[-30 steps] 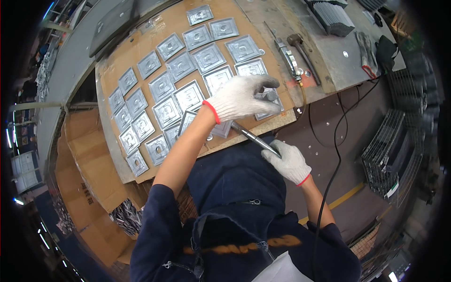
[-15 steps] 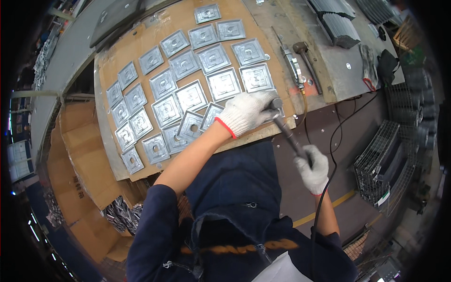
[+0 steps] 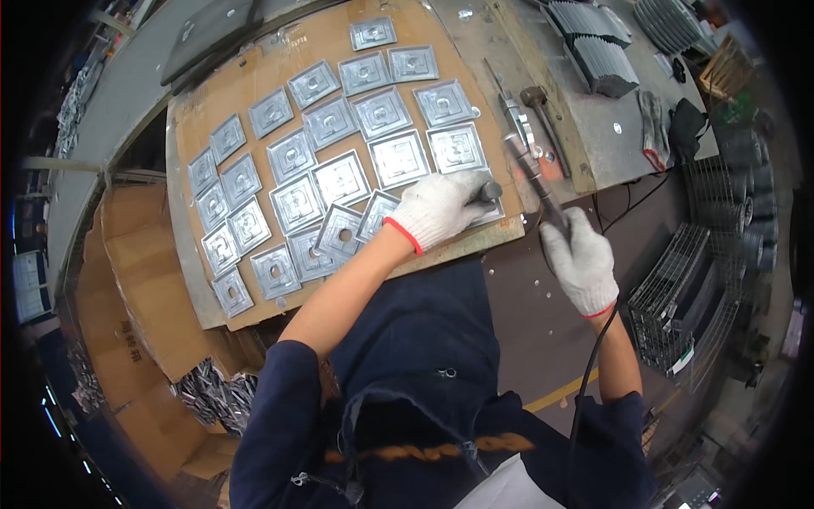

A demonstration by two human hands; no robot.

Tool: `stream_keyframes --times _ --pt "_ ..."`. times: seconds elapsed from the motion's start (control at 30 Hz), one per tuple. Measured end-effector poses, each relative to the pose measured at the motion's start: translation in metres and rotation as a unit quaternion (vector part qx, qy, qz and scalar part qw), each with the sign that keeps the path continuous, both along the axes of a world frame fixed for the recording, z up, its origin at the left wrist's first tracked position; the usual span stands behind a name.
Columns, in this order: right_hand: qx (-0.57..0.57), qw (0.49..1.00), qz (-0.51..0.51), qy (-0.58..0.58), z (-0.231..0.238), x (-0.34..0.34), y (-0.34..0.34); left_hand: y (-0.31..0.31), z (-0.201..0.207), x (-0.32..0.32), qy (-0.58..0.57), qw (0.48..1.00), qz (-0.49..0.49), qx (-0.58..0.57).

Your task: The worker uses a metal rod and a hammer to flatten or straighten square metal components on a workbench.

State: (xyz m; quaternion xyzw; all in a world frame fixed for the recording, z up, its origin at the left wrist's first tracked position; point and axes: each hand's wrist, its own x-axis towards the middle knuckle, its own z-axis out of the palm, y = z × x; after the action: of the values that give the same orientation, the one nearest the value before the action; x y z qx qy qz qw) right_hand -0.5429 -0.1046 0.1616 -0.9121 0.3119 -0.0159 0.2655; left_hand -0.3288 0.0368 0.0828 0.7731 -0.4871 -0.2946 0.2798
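Observation:
My left hand (image 3: pixel 437 210), in a white knit glove with a red cuff, is closed round a dark round-ended punch (image 3: pixel 489 191). The punch stands over a square metal plate (image 3: pixel 490 214) at the cardboard's near right corner; the hand mostly hides that plate. Off to the right, my gloved right hand (image 3: pixel 581 259) grips a dark metal bar (image 3: pixel 534 176) with a lighter, stepped end. That bar is tilted, its far end raised beside the punch and apart from it. Several silvery square plates (image 3: pixel 341 176) lie in rows on the cardboard (image 3: pixel 199 127), some with a round centre hole.
Beyond the bar lie a hammer (image 3: pixel 543 119) and a slim air tool (image 3: pixel 513 110). Stacked ribbed metal parts (image 3: pixel 600 64) and a glove (image 3: pixel 651 127) sit on the right bench. A black cable (image 3: pixel 585 382) passes by my right forearm. Wire baskets (image 3: pixel 678 297) stand at right.
The metal bar has swung up and away from the punch, with my right hand moving farther out and right. My left hand stays on the punch. The whole view has shifted slightly.

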Motion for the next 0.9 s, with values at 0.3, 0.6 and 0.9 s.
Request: stream_keyframes --times 0.3,0.6,0.9 --pt "0.038 0.988 -0.008 -0.149 0.01 -0.012 0.021 0.002 -0.006 -0.009 -0.032 0.997 0.044 -0.057" --pt "0.021 0.999 0.04 0.026 0.012 -0.008 0.013 0.0 -0.009 -0.023 -0.055 0.994 0.082 -0.054" --pt "-0.054 0.998 -0.026 0.029 -0.06 -0.047 0.036 0.002 0.033 -0.019 -0.014 0.996 0.083 -0.038"
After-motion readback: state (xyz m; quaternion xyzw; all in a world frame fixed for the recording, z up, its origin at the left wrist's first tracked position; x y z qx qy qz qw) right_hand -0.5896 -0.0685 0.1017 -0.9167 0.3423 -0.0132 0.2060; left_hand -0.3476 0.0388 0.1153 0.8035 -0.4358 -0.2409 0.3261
